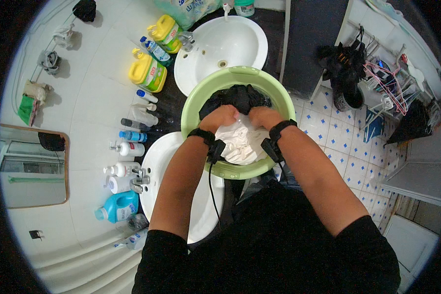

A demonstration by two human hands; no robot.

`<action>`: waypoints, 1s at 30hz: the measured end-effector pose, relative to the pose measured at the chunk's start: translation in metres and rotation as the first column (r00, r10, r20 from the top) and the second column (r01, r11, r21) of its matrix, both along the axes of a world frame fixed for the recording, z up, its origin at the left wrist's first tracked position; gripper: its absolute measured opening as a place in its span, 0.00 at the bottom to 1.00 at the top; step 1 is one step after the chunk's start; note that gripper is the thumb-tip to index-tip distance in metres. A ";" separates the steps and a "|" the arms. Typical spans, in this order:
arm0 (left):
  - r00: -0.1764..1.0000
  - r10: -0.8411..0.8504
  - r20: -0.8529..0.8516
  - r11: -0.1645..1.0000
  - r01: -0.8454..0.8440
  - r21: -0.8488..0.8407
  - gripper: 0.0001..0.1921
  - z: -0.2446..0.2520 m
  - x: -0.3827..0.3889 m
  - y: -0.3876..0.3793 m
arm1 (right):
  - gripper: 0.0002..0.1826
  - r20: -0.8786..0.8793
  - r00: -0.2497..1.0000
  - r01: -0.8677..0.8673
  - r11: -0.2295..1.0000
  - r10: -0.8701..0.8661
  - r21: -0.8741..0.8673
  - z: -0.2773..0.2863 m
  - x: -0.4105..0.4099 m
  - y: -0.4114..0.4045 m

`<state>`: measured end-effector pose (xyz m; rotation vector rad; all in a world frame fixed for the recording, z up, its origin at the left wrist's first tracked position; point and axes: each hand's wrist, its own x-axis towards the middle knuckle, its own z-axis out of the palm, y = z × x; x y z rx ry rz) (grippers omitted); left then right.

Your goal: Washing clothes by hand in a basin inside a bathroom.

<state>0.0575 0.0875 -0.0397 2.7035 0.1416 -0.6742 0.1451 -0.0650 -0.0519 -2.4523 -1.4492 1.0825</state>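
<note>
A light green plastic basin (239,173) holds wet laundry and some water. White cloth (242,145) is bunched in its near half, and black cloth (239,96) lies in the far half. My left hand (223,117) is curled shut on the white cloth, close to the black cloth. Just to its right, my right hand (261,116) is down among the fabrics, its fingertips hidden, so its hold cannot be made out. White cloth shows between the two hands. Both wrists wear black straps with small devices.
The basin overlaps two white washbasins, one far (242,40) and one near (196,220). Yellow jugs (147,71), pump bottles (130,149) and a blue detergent bottle (121,205) line the wall side. Pink hangers (387,86) and a dark bin (348,101) are at right above the tiled floor (338,147).
</note>
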 end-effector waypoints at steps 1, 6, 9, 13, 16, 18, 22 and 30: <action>1.000 -0.008 -0.001 1.000 0.008 0.002 0.17 -0.005 -0.003 0.000 | 0.16 0.118 0.992 0.027 0.996 -0.036 0.082 -0.020 -0.003 0.000; 0.990 0.108 0.096 0.947 -0.073 -0.311 0.14 -0.006 -0.018 -0.007 | 0.17 0.162 0.977 0.117 0.985 -0.137 0.127 -0.001 -0.005 -0.003; 0.998 0.055 -0.035 0.995 -0.058 -0.082 0.15 0.006 -0.008 -0.006 | 0.20 -0.061 0.997 0.036 0.991 -0.044 -0.132 0.025 0.006 -0.010; 0.999 0.018 0.035 0.996 -0.015 -0.087 0.15 0.028 -0.008 -0.003 | 0.16 -0.221 0.960 0.152 0.982 -0.173 -0.109 0.032 0.007 -0.017; 0.992 -0.110 0.062 0.993 0.112 -0.033 0.14 0.048 -0.009 -0.008 | 0.17 -0.219 0.967 0.147 0.988 -0.132 0.051 0.036 0.008 -0.021; 0.948 -0.077 0.308 0.996 0.090 -0.028 0.14 0.054 -0.010 -0.013 | 0.18 -0.200 0.979 0.088 0.980 -0.052 0.177 0.036 0.014 -0.016; 0.982 -0.027 0.186 0.998 0.018 0.052 0.13 0.078 -0.011 -0.027 | 0.21 -0.076 0.988 -0.123 0.985 0.133 0.122 0.043 0.025 -0.002; 0.997 0.039 -0.062 0.993 -0.046 -0.112 0.19 0.073 -0.033 -0.026 | 0.19 -0.178 0.967 -0.145 0.968 0.182 0.203 0.058 0.026 -0.007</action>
